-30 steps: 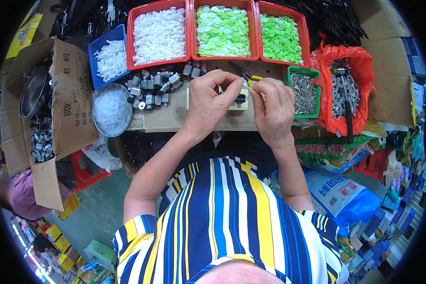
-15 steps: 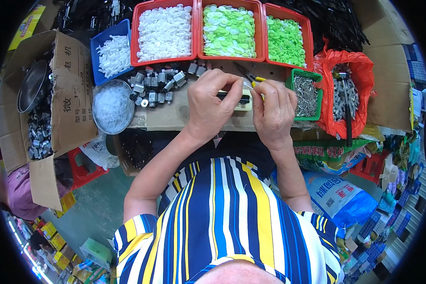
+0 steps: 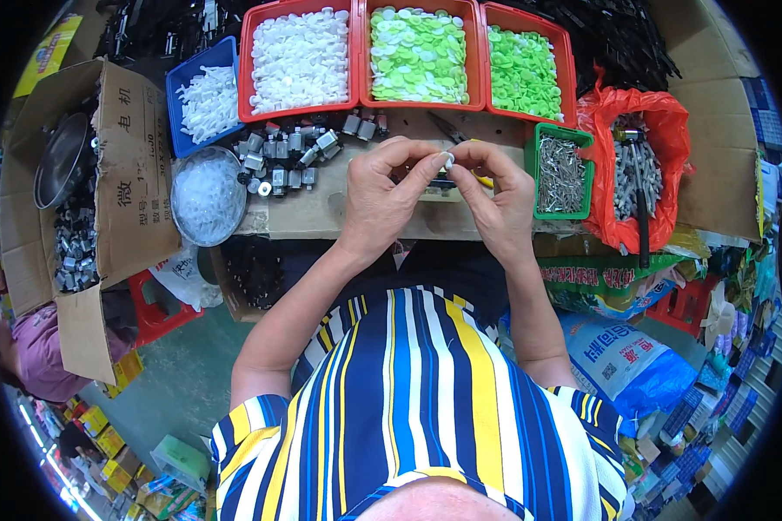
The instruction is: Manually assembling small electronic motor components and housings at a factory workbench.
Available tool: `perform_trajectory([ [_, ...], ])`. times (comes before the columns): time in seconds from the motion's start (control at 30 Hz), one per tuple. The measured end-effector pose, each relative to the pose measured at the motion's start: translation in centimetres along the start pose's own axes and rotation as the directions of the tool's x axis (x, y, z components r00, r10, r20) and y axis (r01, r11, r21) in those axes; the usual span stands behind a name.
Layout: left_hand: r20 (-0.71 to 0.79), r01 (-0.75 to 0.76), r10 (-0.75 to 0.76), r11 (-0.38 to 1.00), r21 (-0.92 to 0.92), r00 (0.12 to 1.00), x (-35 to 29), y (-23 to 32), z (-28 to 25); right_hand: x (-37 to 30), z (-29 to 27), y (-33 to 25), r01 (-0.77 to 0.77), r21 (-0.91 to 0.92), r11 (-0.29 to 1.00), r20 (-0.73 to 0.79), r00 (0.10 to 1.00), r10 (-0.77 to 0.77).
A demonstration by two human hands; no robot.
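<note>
Over the work board, my left hand and my right hand meet fingertip to fingertip. Between them is a small white plastic piece, pinched by thumb and forefinger of each hand. Its exact shape is mostly covered by the fingers. Below the hands lies a pale yellowish block, largely hidden. Pliers with dark jaws and yellow grips lie just beyond, their handles partly behind my right hand. Several small silver motors are scattered left of my left hand.
Red trays of white pegs, green and white discs and green pieces line the back. A blue tray, a bowl of translucent pieces and a carton stand left; a green basket and red bag right.
My hands have come together from slightly apart. My right hand has moved left to the left fingertips, and the small white piece now shows between them.
</note>
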State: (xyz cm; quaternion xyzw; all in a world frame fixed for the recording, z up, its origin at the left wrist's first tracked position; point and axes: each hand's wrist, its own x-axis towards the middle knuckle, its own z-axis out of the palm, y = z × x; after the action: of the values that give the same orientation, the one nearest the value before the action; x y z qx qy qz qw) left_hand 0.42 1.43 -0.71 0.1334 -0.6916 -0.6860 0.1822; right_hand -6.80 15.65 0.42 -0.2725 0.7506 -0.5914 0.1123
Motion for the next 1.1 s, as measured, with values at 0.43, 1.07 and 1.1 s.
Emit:
perform_trajectory([
  [0.43,0.112,-0.039,0.040,0.999,-0.007,0.993,-1.5,-0.7,-2.0,0.0,0.6,-0.3,0.288,-0.203,0.936,0.069,0.958,-0.279],
  [1.07,0.252,-0.505,0.500,0.472,0.723,0.828,-3.6,-2.9,-5.3,1.1,3.8,2.4,0.457,-0.492,0.741,0.296,0.888,-0.351],
  [1.1,0.277,-0.516,0.491,0.459,0.724,0.826,-3.6,-3.0,-5.2,1.2,3.9,2.5,0.456,-0.490,0.743,0.296,0.889,-0.350],
])
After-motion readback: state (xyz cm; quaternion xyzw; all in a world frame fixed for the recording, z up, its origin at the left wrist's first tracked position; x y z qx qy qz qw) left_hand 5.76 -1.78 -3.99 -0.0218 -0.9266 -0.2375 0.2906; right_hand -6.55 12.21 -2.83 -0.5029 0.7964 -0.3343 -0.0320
